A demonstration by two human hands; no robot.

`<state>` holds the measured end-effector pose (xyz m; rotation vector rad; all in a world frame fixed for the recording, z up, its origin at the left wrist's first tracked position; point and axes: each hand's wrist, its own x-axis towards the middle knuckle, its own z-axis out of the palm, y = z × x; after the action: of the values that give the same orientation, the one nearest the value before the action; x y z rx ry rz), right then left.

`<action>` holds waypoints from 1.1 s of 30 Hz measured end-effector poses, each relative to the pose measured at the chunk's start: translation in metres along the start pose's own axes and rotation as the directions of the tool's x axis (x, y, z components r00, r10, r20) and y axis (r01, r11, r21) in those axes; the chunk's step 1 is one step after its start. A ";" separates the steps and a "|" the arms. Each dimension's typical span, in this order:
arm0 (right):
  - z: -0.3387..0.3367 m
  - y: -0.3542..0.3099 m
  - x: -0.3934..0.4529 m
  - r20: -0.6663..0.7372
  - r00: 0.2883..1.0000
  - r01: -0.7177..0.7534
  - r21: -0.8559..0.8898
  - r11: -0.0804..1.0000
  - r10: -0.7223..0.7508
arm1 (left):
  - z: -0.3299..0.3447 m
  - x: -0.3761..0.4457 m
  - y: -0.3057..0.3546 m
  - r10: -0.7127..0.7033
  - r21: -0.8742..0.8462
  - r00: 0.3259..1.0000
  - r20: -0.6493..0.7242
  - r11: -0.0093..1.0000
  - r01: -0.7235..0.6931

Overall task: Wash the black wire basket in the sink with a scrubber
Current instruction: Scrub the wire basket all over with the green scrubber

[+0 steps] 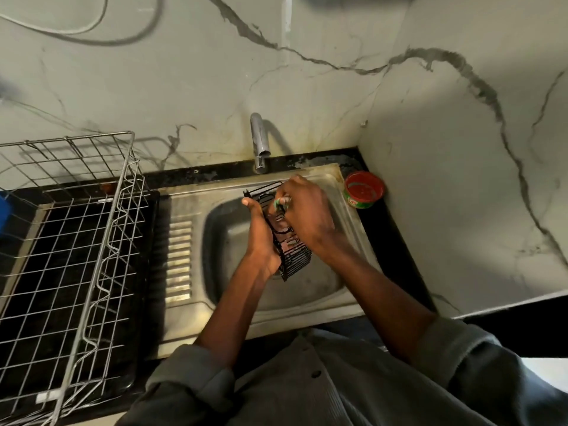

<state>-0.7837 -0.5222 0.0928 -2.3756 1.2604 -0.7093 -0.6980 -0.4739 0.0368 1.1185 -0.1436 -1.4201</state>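
Basket held over the sink (184,210), both hands on it.
Left hand (261,232) grips the basket (292,256) with fingers wrapped round its side; right hand (304,210) has fingers closed on a green scrubber (281,204), pressed to the wires. Right of the sink, a red tub (364,189) stands on the surface; its contents unclear.

A single wide-angle view from the person's head looks steeply down and forward, close over the sink (190,210), which sits mid-frame. The wearer's own sleeves fill the near edge, and the marbled wall (307,96) with the tap (259,142) closes the far side. A wire rack (76,226) on the tabletop (396,241) fills the left; a side wall bounds the right.
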 end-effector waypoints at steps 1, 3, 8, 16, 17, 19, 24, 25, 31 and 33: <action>0.001 -0.003 -0.012 -0.002 0.999 0.042 -0.009 0.999 -0.042 | -0.005 0.003 0.004 0.015 -0.027 1.000 -0.017 1.000 -0.015; 0.005 -0.005 -0.034 0.069 0.995 0.072 0.000 0.997 -0.072 | -0.014 0.009 0.009 0.041 -0.072 0.999 -0.015 0.997 -0.042; 0.007 0.027 -0.017 -0.071 0.976 -0.198 0.128 0.972 0.208 | -0.031 0.018 0.010 0.028 -0.100 0.998 0.058 0.995 -0.022; 0.050 0.076 -0.008 0.163 0.840 -0.533 0.427 0.731 0.517 | -0.058 0.016 0.013 -0.005 -0.282 0.988 0.152 0.958 0.048; 0.052 0.079 -0.007 0.151 0.834 -0.538 0.435 0.722 0.531 | -0.057 0.014 0.013 0.000 -0.271 0.990 0.141 0.962 0.039; 0.056 0.088 -0.003 0.137 0.821 -0.545 0.475 0.691 0.554 | -0.060 0.014 0.013 -0.007 -0.249 0.995 0.099 0.968 0.032; 0.072 0.097 0.001 0.154 0.819 -0.554 0.466 0.690 0.553 | -0.066 0.024 0.015 -0.023 -0.287 0.997 0.077 0.957 0.044; 0.072 0.097 0.001 0.142 0.820 -0.550 0.460 0.697 0.554 | -0.068 0.023 0.016 -0.022 -0.286 0.996 0.083 0.957 0.045; 0.069 0.102 0.006 0.125 0.778 -0.619 0.318 0.718 0.615 | -0.068 0.014 0.020 0.009 -0.140 0.973 0.232 0.990 0.025; 0.069 0.103 0.006 0.152 0.789 -0.612 0.277 0.741 0.595 | -0.067 0.014 0.019 0.007 -0.144 0.970 0.242 0.989 0.029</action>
<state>-0.8088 -0.5773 -0.0158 -1.5680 1.6336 -0.5684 -0.6361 -0.4542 0.0075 0.8245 -0.2029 -1.5489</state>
